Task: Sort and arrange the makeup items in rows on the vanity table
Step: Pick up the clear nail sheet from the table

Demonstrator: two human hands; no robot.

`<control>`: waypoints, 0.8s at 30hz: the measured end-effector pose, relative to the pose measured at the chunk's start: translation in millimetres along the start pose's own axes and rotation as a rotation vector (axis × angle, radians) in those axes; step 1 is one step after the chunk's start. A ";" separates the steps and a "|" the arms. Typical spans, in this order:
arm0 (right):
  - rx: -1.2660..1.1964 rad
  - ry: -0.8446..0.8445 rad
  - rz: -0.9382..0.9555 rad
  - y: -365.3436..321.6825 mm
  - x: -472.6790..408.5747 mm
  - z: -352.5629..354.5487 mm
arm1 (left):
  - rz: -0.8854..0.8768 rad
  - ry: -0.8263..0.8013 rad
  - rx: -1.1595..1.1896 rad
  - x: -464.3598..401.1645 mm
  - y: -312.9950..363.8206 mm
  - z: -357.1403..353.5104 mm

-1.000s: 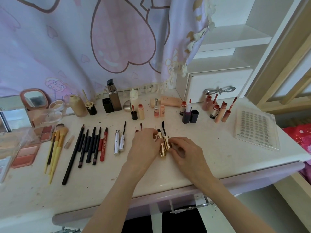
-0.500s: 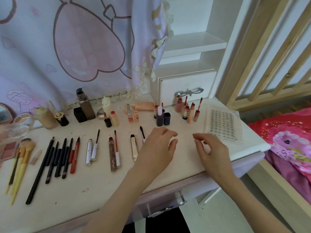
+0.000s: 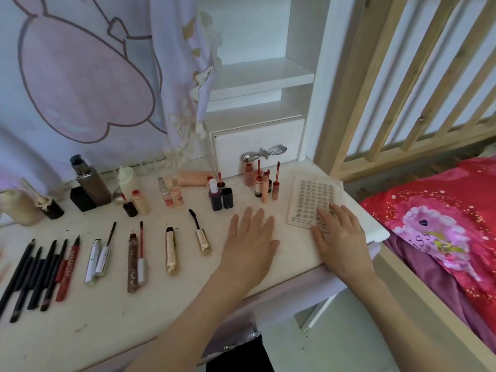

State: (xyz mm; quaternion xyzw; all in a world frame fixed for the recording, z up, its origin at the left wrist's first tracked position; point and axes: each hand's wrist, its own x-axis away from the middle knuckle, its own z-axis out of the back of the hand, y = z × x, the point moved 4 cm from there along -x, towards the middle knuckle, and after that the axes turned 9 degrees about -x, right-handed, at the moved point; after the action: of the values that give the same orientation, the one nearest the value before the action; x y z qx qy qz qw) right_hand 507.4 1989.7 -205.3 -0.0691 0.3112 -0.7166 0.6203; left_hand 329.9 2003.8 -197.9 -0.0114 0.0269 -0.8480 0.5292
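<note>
Vanity table (image 3: 295,253), white top, items laid out in rows. Left hand (image 3: 251,241): flat on the bare tabletop right of centre, fingers straight and spread, grasping nothing. Right hand (image 3: 339,236): resting on the near edge of the lash tray (image 3: 312,200), fingers laid loosely over its lower rows; whether any finger hooks under the tray's edge cannot be told, and no curl around it shows.

Near row, left to right: dark pencils (image 3: 35,275) lying side by side; red pen (image 3: 68,269) just beside them; silver tube (image 3: 91,261) with its wand beside it; brown glitter tube (image 3: 132,261) with a red wand alongside; gold tube (image 3: 171,249); gold-handled mascara wand (image 3: 200,232) lying apart from that tube.

Far row, standing upright: brown pump bottle (image 3: 91,182) and black cap at left; small peach bottles (image 3: 173,196) in the middle; dark purple lip tubes (image 3: 221,198); cluster of peach lip glosses (image 3: 261,182) just left of the lash tray, in front of a white drawer (image 3: 257,146) with a bow handle.

Lash tray: far right end of the table, near its edge.
</note>
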 end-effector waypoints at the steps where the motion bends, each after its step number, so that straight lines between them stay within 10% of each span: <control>1: -0.007 0.011 -0.007 -0.7 0.0 -0.5 | 0.040 -0.025 -0.024 4.5 -8.8 -1.5; 24: 0.013 0.060 -0.093 -12.3 5.2 -13.8 | 0.283 -0.130 -0.054 47.3 -62.2 0.3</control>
State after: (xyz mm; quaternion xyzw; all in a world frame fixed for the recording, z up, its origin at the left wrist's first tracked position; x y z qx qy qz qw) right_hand 489.2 1990.3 -211.2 -0.0579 0.3217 -0.7483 0.5773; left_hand 253.4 1988.5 -194.5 -0.0765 0.0166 -0.7614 0.6436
